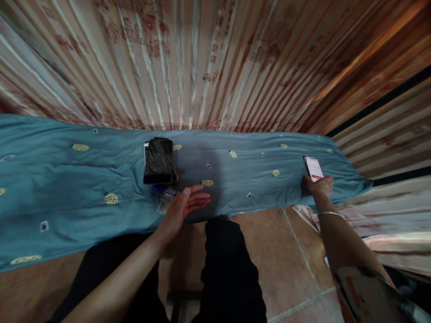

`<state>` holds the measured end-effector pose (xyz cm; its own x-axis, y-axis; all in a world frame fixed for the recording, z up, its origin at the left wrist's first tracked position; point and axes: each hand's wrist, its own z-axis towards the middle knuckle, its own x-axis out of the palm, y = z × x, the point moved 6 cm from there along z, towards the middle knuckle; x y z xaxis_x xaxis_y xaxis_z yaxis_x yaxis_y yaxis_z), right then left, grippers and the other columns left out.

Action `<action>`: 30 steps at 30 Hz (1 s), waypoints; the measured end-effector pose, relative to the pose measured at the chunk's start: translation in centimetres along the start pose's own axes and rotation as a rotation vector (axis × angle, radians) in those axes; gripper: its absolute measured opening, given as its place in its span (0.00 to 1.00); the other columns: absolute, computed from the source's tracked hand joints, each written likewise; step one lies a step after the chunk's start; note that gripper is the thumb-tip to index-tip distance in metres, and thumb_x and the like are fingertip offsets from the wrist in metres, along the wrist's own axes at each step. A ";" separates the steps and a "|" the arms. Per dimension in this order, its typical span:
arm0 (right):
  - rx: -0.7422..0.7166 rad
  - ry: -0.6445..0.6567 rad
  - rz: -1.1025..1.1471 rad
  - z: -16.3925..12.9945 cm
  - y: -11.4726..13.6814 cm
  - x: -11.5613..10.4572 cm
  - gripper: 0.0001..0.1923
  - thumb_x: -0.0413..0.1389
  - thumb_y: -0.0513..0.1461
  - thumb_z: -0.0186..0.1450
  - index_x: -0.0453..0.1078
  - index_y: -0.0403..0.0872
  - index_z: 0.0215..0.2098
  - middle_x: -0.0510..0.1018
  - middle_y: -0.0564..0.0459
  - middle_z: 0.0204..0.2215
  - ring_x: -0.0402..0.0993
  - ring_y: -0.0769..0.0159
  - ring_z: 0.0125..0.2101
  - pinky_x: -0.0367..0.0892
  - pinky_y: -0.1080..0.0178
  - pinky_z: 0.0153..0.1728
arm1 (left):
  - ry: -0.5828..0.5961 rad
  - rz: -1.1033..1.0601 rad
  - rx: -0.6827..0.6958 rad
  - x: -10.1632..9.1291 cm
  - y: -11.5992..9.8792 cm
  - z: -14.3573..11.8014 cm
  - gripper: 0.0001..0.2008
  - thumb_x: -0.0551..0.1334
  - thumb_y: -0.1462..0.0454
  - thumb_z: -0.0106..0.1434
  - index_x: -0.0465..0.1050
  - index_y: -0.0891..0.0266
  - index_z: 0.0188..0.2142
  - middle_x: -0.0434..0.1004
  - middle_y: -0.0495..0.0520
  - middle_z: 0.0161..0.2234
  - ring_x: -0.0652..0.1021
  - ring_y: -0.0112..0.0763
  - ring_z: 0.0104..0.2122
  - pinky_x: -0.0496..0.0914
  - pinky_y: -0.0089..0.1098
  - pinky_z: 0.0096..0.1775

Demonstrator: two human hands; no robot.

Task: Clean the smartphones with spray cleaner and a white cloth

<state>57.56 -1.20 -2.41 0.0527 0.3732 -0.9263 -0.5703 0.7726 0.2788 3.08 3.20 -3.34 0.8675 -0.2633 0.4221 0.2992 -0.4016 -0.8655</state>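
Observation:
At the right end of the teal cloth (242,179), my right hand (319,185) is closed around the lower end of a phone (314,168) with a lit white screen and a red band. My left hand (183,206) hovers near the front edge with its fingers stretched out and nothing in them. Just behind it lies a clear plastic packet (164,205) with some blue on it, partly covered by the hand. Beyond that sits a dark, glossy, tablet-like slab (158,161) on top of other flat items, whose kinds I cannot make out.
The cloth, patterned with yellow ovals, covers a long narrow surface. Pleated curtains (188,67) hang along its back and right side. A dark rail (380,101) crosses the curtain at right. My legs (229,269) are under the front edge, above a tiled floor (283,269).

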 end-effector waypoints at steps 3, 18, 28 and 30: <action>0.015 0.025 0.036 -2.0 1.1 0.8 0.47 0.58 0.46 0.64 0.48 0.29 0.72 0.58 0.14 0.70 0.57 0.29 0.72 0.58 0.32 0.68 | 0.020 0.005 0.001 0.4 0.1 0.1 0.39 0.67 0.33 0.59 0.81 0.63 0.52 0.89 0.66 0.46 0.86 0.53 0.48 0.76 0.51 0.55; -0.863 0.459 0.523 -20.1 28.1 -0.3 0.24 0.59 0.44 0.69 0.75 0.47 0.62 0.79 0.40 0.64 0.74 0.48 0.65 0.67 0.45 0.68 | 0.063 0.070 -0.012 0.0 1.5 -1.1 0.28 0.71 0.38 0.58 0.82 0.62 0.38 0.88 0.61 0.35 0.85 0.43 0.35 0.79 0.41 0.42; -1.147 0.739 0.402 -35.4 34.0 -0.1 0.12 0.64 0.41 0.72 0.77 0.47 0.52 0.86 0.43 0.51 0.82 0.53 0.53 0.73 0.55 0.56 | -0.114 0.273 0.142 -6.8 -2.5 -2.7 0.18 0.71 0.47 0.58 0.79 0.58 0.28 0.80 0.53 0.24 0.77 0.35 0.25 0.71 0.36 0.32; -1.160 0.717 0.367 -36.6 33.7 0.3 0.12 0.64 0.39 0.71 0.76 0.46 0.52 0.86 0.40 0.50 0.82 0.51 0.53 0.73 0.54 0.55 | -0.195 0.359 0.191 -8.5 -3.0 -3.0 0.17 0.70 0.47 0.57 0.78 0.57 0.28 0.79 0.52 0.25 0.77 0.36 0.26 0.70 0.36 0.34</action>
<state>8.32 6.18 -2.54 -0.4662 -0.1523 -0.8715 -0.8196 -0.2966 0.4902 -6.42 4.04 -3.52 0.9829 -0.1791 0.0429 0.0176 -0.1405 -0.9899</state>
